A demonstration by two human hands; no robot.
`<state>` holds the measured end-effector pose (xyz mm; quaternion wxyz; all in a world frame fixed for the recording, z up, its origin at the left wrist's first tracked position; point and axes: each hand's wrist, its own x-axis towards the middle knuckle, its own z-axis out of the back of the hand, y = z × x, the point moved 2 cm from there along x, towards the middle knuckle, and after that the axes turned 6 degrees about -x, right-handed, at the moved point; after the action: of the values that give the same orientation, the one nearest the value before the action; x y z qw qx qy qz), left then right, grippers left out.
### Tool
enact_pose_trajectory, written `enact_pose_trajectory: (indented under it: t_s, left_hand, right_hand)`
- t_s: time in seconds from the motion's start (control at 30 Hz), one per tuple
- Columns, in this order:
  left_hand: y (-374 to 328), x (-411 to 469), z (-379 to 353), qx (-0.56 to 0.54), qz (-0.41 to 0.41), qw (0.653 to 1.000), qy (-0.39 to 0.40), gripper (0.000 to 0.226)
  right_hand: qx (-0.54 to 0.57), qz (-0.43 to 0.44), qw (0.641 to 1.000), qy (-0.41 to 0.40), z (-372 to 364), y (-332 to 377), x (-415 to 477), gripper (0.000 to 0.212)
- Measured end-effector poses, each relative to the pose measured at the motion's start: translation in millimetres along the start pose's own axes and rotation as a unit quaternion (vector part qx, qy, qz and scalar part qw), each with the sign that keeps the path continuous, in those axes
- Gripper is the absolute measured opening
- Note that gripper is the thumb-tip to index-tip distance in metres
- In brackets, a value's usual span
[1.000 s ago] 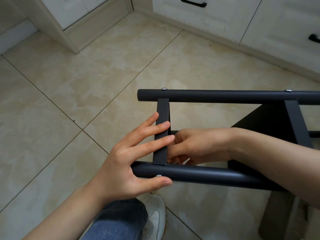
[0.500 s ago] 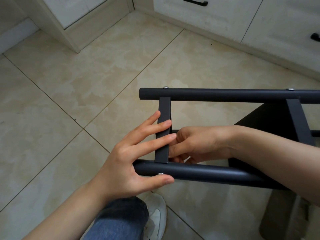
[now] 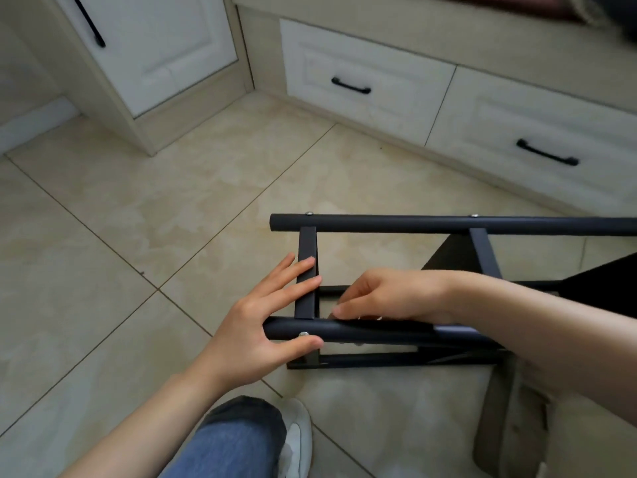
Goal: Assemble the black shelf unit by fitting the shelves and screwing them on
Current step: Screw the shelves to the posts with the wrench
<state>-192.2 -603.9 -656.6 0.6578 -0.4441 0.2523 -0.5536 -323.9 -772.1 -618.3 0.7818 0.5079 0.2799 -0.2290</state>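
Observation:
The black shelf unit (image 3: 448, 225) lies on its side on the tiled floor. Two round tubes run left to right, joined by a flat crossbar (image 3: 306, 243). My left hand (image 3: 255, 326) lays straight fingers across that crossbar. Its thumb sits under the near tube (image 3: 379, 331), beside a silver screw (image 3: 303, 334). My right hand (image 3: 389, 294) reaches inside the frame. Its fingers curl down behind the near tube, over a small silver glint, and what they pinch is mostly hidden. A black shelf panel (image 3: 448, 257) shows behind a second crossbar (image 3: 484, 250).
White drawers (image 3: 362, 81) with black handles line the far side, and a tall cabinet door (image 3: 155, 46) stands at the back left. My jeans-clad knee (image 3: 234, 439) and white shoe (image 3: 296, 439) sit just below the frame. A drab flat piece (image 3: 510, 426) lies at the lower right.
The view has tilted up, showing more of the drawers. Both hands keep their places on the frame. The right thumb now lies along the near tube.

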Motion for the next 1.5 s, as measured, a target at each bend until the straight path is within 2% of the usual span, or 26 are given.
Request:
enact_pose_trajectory:
  t_s: [0.17, 0.27, 0.33, 0.43, 0.57, 0.7, 0.97, 1.1, 1.2, 1.3, 1.4, 1.5]
  left_hand:
    - [-7, -14, -7, -0.076, 0.074, 0.990, -0.092, 0.068]
    - [-2, -24, -14, -0.196, 0.189, 0.953, -0.128, 0.092]
    - [1, -28, -21, -0.269, 0.267, 0.918, -0.113, 0.106]
    - [2, -30, -32, -0.301, 0.319, 0.896, -0.064, 0.101]
    - [-2, -28, -35, -0.290, 0.310, 0.905, -0.029, 0.092]
    - [0, -28, -35, -0.290, 0.298, 0.909, -0.019, 0.089]
    - [-2, -26, -38, -0.307, 0.296, 0.903, -0.051, 0.075]
    - [-8, -21, -36, -0.316, 0.285, 0.903, -0.050, 0.083]
    - [-16, -15, -35, -0.334, 0.286, 0.896, -0.054, 0.076]
    - [-23, -12, -34, -0.352, 0.294, 0.885, -0.075, 0.068]
    - [-32, -4, -27, -0.352, 0.282, 0.889, -0.076, 0.073]
    - [-45, 9, -19, -0.347, 0.263, 0.898, -0.063, 0.067]
  right_hand:
    - [-0.178, -0.010, 0.981, -0.077, -2, 1, -36, 0.024]
    - [-0.242, -0.028, 0.965, -0.101, -8, -3, -55, 0.027]
    - [-0.269, -0.038, 0.956, -0.110, -10, -5, -62, 0.030]
    - [-0.299, -0.047, 0.946, -0.118, -15, -7, -69, 0.032]
    - [-0.339, -0.048, 0.930, -0.132, -23, -9, -74, 0.038]
    - [-0.330, -0.034, 0.933, -0.141, -19, -10, -75, 0.037]
    - [-0.317, -0.021, 0.934, -0.165, -10, -11, -72, 0.019]
    - [-0.310, -0.021, 0.935, -0.169, -1, -8, -79, 0.026]
    - [-0.327, -0.021, 0.929, -0.175, -1, -6, -83, 0.031]
    - [-0.375, -0.035, 0.906, -0.195, -6, -4, -83, 0.035]
    - [-0.387, -0.033, 0.897, -0.211, -2, -2, -84, 0.042]
    - [-0.394, -0.045, 0.892, -0.217, 11, -2, -89, 0.040]
